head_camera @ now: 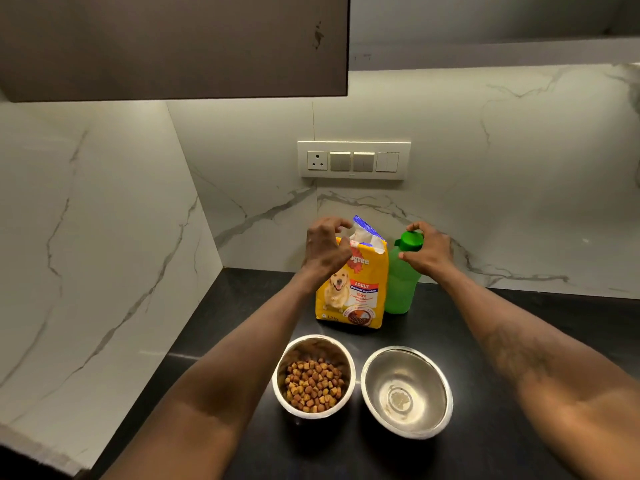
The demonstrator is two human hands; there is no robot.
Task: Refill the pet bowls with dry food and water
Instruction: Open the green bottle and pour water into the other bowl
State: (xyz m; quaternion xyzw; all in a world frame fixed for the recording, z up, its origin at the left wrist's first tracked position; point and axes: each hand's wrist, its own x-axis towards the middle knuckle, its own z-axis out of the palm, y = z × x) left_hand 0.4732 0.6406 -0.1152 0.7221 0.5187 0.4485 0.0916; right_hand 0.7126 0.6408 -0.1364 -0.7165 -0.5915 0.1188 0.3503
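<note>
Head view: on my black counter (519, 341) the food bag (353, 292) stands upright beside the bottle (401, 285). Kibble bowl (313, 377) left, empty bowl (407, 393) right. Left hand (325, 247) curls loosely at the bag's top; right hand (427, 251) seemingly grips the cap.

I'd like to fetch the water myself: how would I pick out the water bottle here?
Find the white switch panel on the marble wall, then look straight down to the black counter. Beside the yellow dog food bag, on its right, stands the green bottle, the only green thing, with the right hand on its cap.
</note>
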